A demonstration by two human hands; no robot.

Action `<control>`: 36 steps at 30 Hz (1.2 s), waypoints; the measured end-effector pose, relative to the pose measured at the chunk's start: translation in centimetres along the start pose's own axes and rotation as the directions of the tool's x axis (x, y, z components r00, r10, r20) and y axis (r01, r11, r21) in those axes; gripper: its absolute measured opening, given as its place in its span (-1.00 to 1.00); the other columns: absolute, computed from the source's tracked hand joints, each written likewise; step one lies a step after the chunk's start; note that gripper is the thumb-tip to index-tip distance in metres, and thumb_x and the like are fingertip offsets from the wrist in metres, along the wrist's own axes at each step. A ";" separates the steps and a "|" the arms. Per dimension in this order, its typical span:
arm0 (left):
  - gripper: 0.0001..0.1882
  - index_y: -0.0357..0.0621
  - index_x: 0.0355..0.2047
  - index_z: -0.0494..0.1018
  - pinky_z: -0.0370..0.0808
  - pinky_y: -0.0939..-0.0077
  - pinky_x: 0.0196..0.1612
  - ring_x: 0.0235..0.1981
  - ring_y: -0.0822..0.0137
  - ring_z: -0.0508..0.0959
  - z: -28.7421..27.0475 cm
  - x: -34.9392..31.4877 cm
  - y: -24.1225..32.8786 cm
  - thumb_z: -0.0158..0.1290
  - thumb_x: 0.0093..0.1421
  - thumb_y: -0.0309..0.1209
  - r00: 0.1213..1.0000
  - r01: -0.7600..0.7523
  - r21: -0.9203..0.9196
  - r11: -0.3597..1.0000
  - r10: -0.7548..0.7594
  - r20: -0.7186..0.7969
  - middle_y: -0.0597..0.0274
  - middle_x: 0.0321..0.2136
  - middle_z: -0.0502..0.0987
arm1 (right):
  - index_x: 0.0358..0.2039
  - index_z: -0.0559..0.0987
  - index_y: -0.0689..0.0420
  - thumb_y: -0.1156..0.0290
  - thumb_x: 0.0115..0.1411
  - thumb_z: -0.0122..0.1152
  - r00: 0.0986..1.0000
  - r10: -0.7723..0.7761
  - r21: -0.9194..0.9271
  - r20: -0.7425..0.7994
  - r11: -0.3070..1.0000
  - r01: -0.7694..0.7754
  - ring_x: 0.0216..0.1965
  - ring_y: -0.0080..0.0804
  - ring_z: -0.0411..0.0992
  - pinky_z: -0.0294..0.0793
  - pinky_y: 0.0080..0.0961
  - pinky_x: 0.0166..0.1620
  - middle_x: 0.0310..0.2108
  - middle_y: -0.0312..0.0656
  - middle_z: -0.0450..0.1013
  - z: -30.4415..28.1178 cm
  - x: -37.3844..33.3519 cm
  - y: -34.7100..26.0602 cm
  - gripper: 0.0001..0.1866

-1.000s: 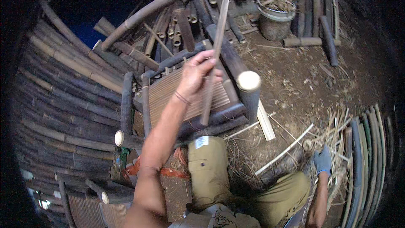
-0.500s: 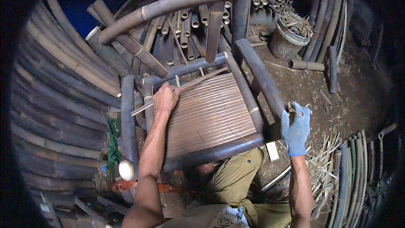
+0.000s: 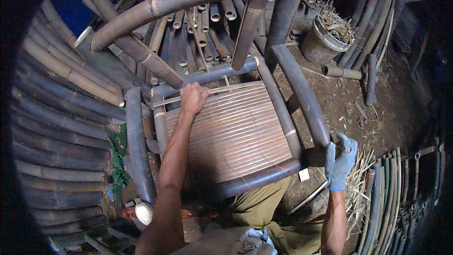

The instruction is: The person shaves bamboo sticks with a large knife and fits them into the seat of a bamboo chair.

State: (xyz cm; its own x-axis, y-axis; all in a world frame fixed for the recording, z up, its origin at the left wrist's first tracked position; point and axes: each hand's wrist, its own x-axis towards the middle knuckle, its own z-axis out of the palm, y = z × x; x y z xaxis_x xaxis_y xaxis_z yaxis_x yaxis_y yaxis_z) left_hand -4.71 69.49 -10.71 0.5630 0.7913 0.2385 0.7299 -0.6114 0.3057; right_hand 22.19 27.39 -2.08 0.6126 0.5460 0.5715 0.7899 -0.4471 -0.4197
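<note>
A dark bamboo chair [image 3: 302, 89] with a curved back rail stands in front of me. Its seat [image 3: 236, 137] is a row of thin pale bamboo slats. My bare left hand [image 3: 193, 98] presses a long thin slat [image 3: 222, 90] against the back edge of the seat, fingers curled over it. My right hand [image 3: 340, 160], in a blue-grey work glove, grips the front end of the chair's right armrest near the seat's front corner.
Stacks of dark bamboo poles [image 3: 61, 127] curve along the left side, and more poles [image 3: 401, 193] lie at the right. Cut bamboo tubes [image 3: 207, 28] are piled behind the chair. A round basket [image 3: 325, 38] of scraps sits on the dirt floor at upper right.
The long stick that my left hand held upright a second ago now lies flat on the seat's back edge. My gloved right hand came up from the ground to the armrest.
</note>
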 end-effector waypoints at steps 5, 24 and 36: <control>-0.67 0.01 -0.26 0.68 0.22 0.04 0.12 -0.03 0.12 0.41 2.8 -1.0 -1.7 0.17 0.14 -0.06 0.930 -0.013 -0.068 0.998 -0.013 -0.368 0.23 -0.17 0.48 | -0.04 0.51 0.20 0.48 0.11 0.26 0.999 0.007 -0.040 0.047 0.999 -0.005 -0.14 -0.11 0.41 0.40 -0.26 -0.01 -0.21 -0.02 0.40 -0.2 0.0 0.1 -0.63; -0.63 -0.04 -0.48 0.66 0.16 0.19 0.02 -0.22 0.21 0.53 0.9 0.3 -5.8 0.28 0.04 0.02 0.976 0.087 -0.409 0.908 -0.159 -0.146 0.24 -0.47 0.54 | 0.02 0.49 0.35 0.36 0.33 0.10 0.994 0.076 -0.038 0.074 0.997 -0.073 0.04 -0.11 0.36 0.31 -0.23 0.15 -0.02 0.01 0.39 0.0 -1.2 2.1 -0.64; -0.65 -0.03 -0.49 0.65 0.18 0.17 -0.02 -0.25 0.19 0.56 1.9 -0.5 -5.8 0.22 0.12 -0.01 0.970 0.213 -0.578 0.788 -0.241 0.029 0.24 -0.42 0.60 | 0.05 0.46 0.35 0.43 0.36 0.08 0.994 0.025 -0.161 0.104 0.987 -0.008 0.03 -0.17 0.37 0.32 -0.32 0.14 -0.03 -0.02 0.36 -0.4 -1.0 1.4 -0.67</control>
State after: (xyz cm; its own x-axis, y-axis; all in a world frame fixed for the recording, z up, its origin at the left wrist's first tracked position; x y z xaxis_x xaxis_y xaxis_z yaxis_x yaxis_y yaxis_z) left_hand -8.47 72.65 -14.29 0.3820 0.9148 0.1309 0.4705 -0.3145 0.8244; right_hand 22.69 25.91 -2.97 0.6317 0.6054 0.4841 0.7704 -0.5596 -0.3055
